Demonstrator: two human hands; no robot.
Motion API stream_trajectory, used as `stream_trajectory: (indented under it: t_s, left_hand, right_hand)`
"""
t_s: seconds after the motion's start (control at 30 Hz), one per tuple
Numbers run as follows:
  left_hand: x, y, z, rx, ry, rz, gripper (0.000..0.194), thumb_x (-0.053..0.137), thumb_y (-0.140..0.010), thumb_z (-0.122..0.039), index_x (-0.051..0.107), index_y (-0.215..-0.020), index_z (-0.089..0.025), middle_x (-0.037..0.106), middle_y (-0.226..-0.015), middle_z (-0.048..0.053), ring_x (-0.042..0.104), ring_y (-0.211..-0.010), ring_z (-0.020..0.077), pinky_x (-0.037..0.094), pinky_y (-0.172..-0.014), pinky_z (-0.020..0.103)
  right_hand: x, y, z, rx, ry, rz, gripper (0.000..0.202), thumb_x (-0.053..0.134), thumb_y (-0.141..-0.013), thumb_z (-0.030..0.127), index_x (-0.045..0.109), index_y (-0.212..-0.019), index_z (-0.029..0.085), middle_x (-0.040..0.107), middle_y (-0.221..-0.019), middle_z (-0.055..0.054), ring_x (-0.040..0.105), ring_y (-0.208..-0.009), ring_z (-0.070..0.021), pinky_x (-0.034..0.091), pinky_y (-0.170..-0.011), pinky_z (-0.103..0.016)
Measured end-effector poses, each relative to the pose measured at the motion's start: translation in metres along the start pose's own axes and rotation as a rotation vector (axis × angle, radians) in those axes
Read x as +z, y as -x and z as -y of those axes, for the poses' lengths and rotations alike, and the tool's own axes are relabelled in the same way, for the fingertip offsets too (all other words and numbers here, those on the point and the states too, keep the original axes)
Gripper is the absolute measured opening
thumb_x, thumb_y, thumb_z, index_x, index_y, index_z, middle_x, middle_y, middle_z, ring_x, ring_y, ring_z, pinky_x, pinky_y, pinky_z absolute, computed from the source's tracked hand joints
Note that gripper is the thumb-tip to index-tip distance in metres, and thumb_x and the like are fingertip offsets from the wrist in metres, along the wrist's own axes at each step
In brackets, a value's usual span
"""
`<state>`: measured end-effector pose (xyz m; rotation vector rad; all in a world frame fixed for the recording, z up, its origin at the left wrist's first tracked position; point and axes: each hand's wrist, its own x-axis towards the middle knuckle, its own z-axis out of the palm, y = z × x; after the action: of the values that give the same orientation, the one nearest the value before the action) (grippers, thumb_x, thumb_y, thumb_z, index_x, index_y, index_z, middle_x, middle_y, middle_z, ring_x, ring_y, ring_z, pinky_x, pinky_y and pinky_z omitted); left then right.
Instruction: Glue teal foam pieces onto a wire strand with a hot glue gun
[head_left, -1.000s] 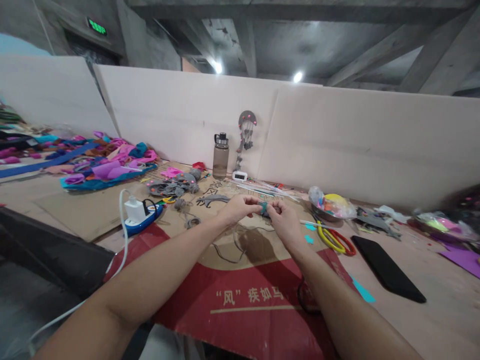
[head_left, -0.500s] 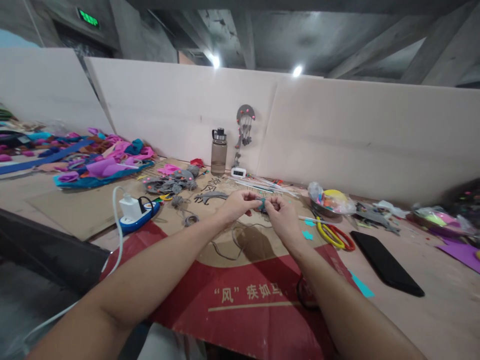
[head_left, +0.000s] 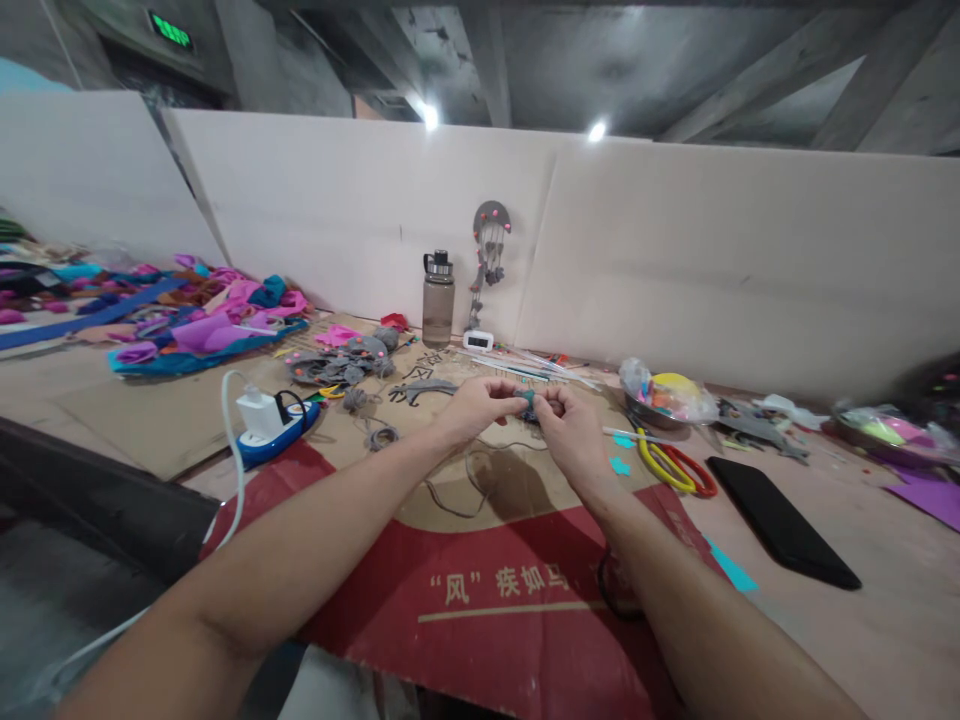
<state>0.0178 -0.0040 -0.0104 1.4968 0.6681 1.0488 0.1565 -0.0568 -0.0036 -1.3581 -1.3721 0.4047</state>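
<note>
Between my fingertips is a small teal-green piece point(head_left: 529, 397), too small to make out fully; it looks like felt. My left hand point(head_left: 484, 408) pinches it from the left, and my right hand point(head_left: 564, 425) pinches it from the right. Both hands are raised over the cardboard sheet point(head_left: 427, 507). Below them a loose grey cord point(head_left: 457, 512) trails in a loop across the cardboard. A grey crescent point(head_left: 431, 388) lies just beyond my left hand. Small turquoise cut-outs point(head_left: 621, 466) lie to the right of my right hand.
Yellow-and-red-handled scissors point(head_left: 675, 468) and a black phone point(head_left: 780, 520) lie at the right. A bowl of bright bits point(head_left: 664, 400) stands behind them. A bottle point(head_left: 438, 305) stands by the white partition point(head_left: 322, 210). At the left are a blue power strip point(head_left: 277, 440) and colourful felt scraps point(head_left: 217, 335).
Both hands stay in nearly the same place, still pinching the small teal piece, which shows slightly more between the fingertips. The camera view has shifted slightly.
</note>
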Motion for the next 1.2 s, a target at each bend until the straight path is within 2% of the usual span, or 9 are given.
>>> stream_trajectory:
  t_s: [0.4,0.63,0.9,1.03,1.2]
  left_hand:
    - [0.001,0.001,-0.004,0.015,-0.034,-0.04,0.021,0.07,-0.07,-0.025,0.07,-0.085,-0.01,0.065,-0.074,0.003,0.055,-0.062,0.0087,0.041,-0.054,0.021]
    - [0.003,0.001,-0.003,0.013,-0.045,-0.064,0.013,0.068,-0.069,-0.022,0.066,-0.077,-0.011,0.06,-0.067,0.0,0.049,-0.058,0.007,0.039,-0.053,0.021]
    - [0.0,-0.001,0.001,0.016,0.043,0.05,0.028,0.074,-0.067,-0.028,0.07,-0.088,-0.011,0.066,-0.08,0.004,0.057,-0.07,0.0106,0.045,-0.058,0.023]
    - [0.0,-0.001,0.001,0.014,0.022,-0.018,0.026,0.075,-0.067,-0.03,0.068,-0.081,-0.01,0.063,-0.073,0.002,0.053,-0.061,0.008,0.043,-0.054,0.022]
    - [0.001,0.0,-0.003,0.025,0.034,-0.061,0.024,0.074,-0.066,-0.028,0.067,-0.081,-0.011,0.061,-0.07,0.0,0.05,-0.057,0.0064,0.042,-0.053,0.022]
  right_hand:
    - [0.001,0.0,-0.003,-0.018,-0.008,0.009,0.021,0.053,-0.075,0.04,0.057,-0.072,0.02,0.053,-0.057,0.001,0.04,-0.051,-0.0125,0.029,-0.051,-0.026]
    - [0.003,0.003,-0.001,-0.007,-0.024,0.011,0.02,0.054,-0.073,0.04,0.056,-0.069,0.02,0.052,-0.057,0.002,0.039,-0.051,-0.0119,0.029,-0.051,-0.026]
    - [-0.001,0.0,-0.001,0.045,-0.018,-0.017,0.022,0.055,-0.074,0.04,0.059,-0.072,0.019,0.047,-0.054,0.004,0.037,-0.049,-0.0115,0.029,-0.05,-0.026]
    - [0.0,0.002,0.0,0.004,-0.034,0.003,0.021,0.055,-0.075,0.039,0.06,-0.073,0.018,0.049,-0.057,0.003,0.039,-0.052,-0.0123,0.031,-0.052,-0.027]
    - [0.003,0.0,-0.01,-0.01,-0.117,0.109,0.024,0.054,-0.077,0.041,0.058,-0.085,0.019,0.051,-0.067,0.002,0.04,-0.057,-0.0126,0.033,-0.055,-0.027]
